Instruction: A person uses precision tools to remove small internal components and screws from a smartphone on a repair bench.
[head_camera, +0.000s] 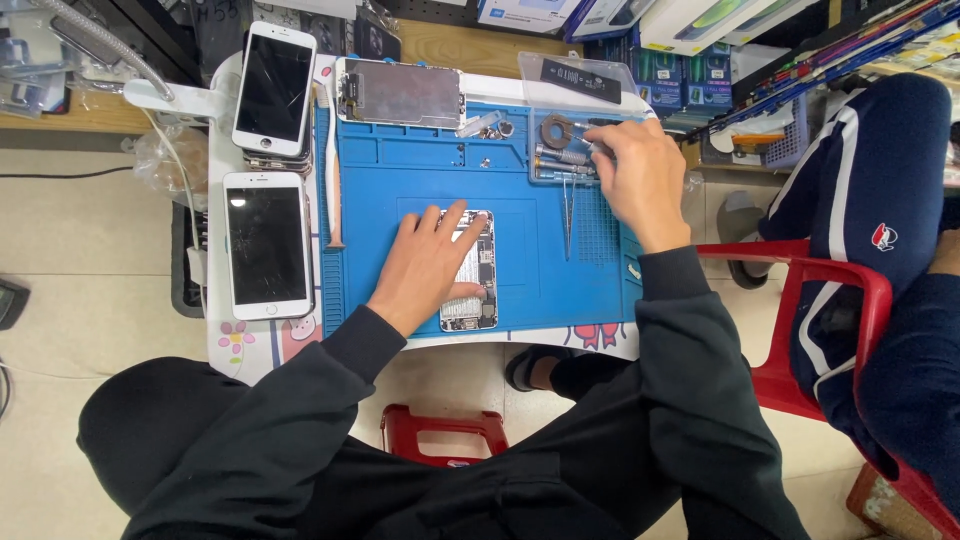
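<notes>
Head view, looking down: the left hand (425, 265) lies flat, fingers spread and released, pressing an opened phone (470, 272) — its insides exposed — onto a blue repair mat (400, 180) on the table. The right hand (640, 180) reaches into a clear tool tray (560, 75) at the mat's far corner, fingers curled among screwdrivers (562, 158); whether they grip one cannot be told. Two white phones (268, 170) lie left of the mat.

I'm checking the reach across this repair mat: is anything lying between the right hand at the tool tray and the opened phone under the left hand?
Yes. The tweezers lie on the blue mat between the right hand at the tool tray and the opened phone, which the left hand presses flat.
</notes>
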